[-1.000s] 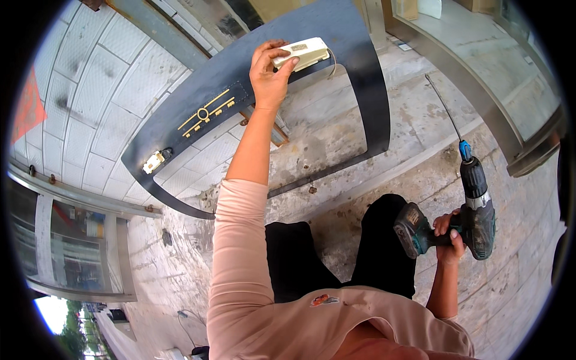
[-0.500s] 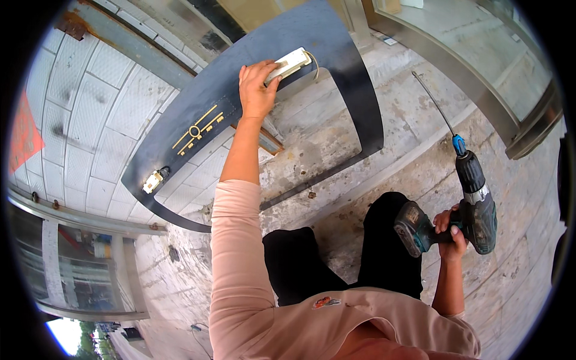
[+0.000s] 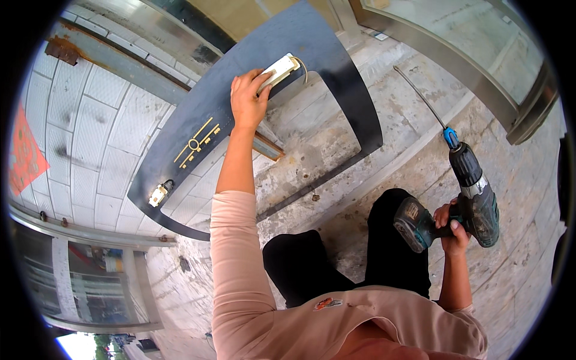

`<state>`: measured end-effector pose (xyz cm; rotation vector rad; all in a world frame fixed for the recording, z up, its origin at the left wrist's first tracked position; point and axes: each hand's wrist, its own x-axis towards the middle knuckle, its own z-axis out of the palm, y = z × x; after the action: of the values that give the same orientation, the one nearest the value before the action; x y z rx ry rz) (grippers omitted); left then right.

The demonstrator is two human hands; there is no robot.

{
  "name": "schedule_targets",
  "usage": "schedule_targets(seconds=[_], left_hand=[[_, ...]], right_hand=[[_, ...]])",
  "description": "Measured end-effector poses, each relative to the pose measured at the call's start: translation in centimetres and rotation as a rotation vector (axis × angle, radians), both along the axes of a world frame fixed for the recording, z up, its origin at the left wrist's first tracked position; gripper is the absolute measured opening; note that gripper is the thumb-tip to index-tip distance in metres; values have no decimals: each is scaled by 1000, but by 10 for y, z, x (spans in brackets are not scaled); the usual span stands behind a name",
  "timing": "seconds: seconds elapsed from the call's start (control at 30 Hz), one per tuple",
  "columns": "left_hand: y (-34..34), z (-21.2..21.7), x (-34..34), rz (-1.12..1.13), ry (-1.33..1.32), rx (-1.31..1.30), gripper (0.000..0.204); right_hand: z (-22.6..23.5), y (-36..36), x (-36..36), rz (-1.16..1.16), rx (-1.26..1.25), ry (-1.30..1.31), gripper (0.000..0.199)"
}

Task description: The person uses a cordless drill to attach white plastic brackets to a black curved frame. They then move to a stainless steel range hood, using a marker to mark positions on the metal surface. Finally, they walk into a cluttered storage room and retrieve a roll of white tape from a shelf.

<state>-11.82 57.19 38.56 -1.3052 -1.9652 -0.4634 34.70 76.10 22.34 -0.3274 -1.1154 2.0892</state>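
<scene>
Jutting from the left hand (image 3: 247,102), white casing (image 3: 281,71); in right hand (image 3: 454,234), drill (image 3: 474,186).

The site is presenting as a building's outdoor frontage doubling as a work spot. Stained paving (image 3: 522,180) and white tiles (image 3: 90,156) are adjoining a rusting beam (image 3: 126,67) and metal-framed glass (image 3: 468,42), while daylight and trees (image 3: 105,347) are showing at lower left. A drill (image 3: 486,219) is being held above the paving.

A head-worn fisheye looks down, close above the wearer's torso (image 3: 312,321).
</scene>
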Motion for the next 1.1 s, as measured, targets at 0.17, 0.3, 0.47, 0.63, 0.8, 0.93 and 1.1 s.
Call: schedule_targets(seconds=[0.17, 0.3, 0.47, 0.63, 0.8, 0.93, 1.1], left_hand=[[1, -3, -2, -3, 20, -6, 29], [0, -2, -2, -4, 23, -9, 28], [2, -1, -3, 31, 26, -32, 30], [1, -2, -4, 49, 43, -45, 31], [1, -3, -8, 43, 56, -49, 32], [0, -3, -9, 46, 78, -58, 32], [2, -8, -10, 70, 125, -53, 30]], right_hand=[[-5, 2, 1, -10, -3, -7, 51], [-8, 4, 1, -5, -17, -25, 52], [-12, 4, 0, -19, -40, -38, 53], [-14, 7, -5, 28, -41, 13, 53], [-13, 8, -10, 38, -62, 10, 53], [-13, 8, -14, 48, -68, 8, 53], [-17, 9, -17, 46, -56, -5, 53]])
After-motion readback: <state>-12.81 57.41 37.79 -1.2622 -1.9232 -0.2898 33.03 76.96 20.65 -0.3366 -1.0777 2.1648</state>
